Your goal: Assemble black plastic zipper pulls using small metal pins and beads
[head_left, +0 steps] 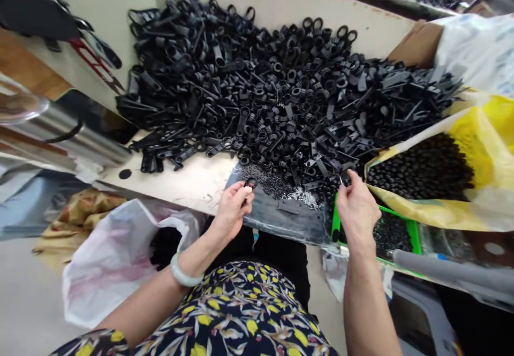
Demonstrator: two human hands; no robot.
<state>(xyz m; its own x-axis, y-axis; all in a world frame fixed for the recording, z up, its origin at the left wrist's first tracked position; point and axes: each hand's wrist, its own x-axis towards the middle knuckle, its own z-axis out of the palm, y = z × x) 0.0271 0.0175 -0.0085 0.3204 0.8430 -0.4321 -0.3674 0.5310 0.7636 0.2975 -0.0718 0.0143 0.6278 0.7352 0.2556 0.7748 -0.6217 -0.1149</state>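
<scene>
My left hand point(234, 206) is closed in a pinch over the front of the bench, with a small black plastic ring part point(251, 183) between thumb and fingertips. Off to the right, my right hand point(356, 206) has its thumb and forefinger close together at the edge of the heap. A thin shiny bit shows at those fingertips, too small to name. Between the hands lie small silver pins point(303, 198) and tiny black pieces point(269, 180) on a dark mat point(289, 222). Behind them rises a large heap of black plastic parts point(257, 83), many with ring ends.
A green tray point(415, 238) of small black pieces is beside my right wrist. Behind it a yellow bag point(488, 147) holds black rod-like parts. At left are a steel cylinder point(86, 131) and hanging tools point(96, 56). A white plastic bag point(108, 265) hangs below the bench.
</scene>
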